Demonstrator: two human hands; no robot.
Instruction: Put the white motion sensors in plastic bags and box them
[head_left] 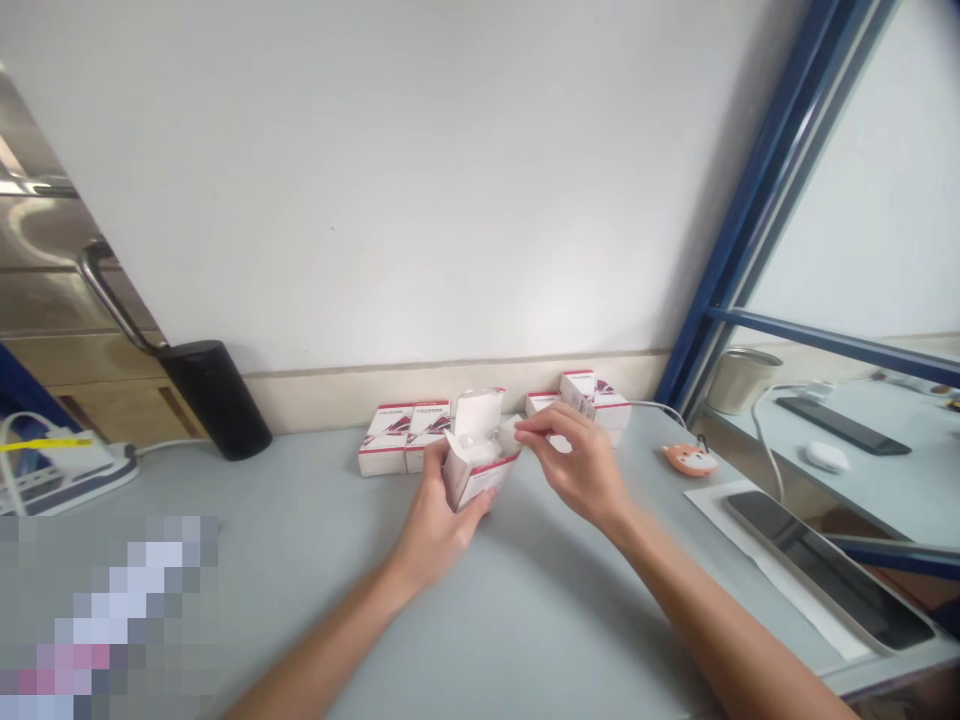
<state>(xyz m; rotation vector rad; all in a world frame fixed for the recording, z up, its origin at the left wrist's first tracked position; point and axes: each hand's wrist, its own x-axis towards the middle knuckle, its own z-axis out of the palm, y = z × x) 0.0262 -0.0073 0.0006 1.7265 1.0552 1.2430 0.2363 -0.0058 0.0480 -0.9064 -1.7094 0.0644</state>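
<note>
Head view: an open white-and-red carton (480, 472) is resting tilted in the left hand (439, 520), which is curled firmly around it, while the nearly closed right hand (574, 465) is pinching a small white item (508, 434) at its mouth, above the grey desk (525, 620), with closed cartons (405, 438) lining the wall just behind.
</note>
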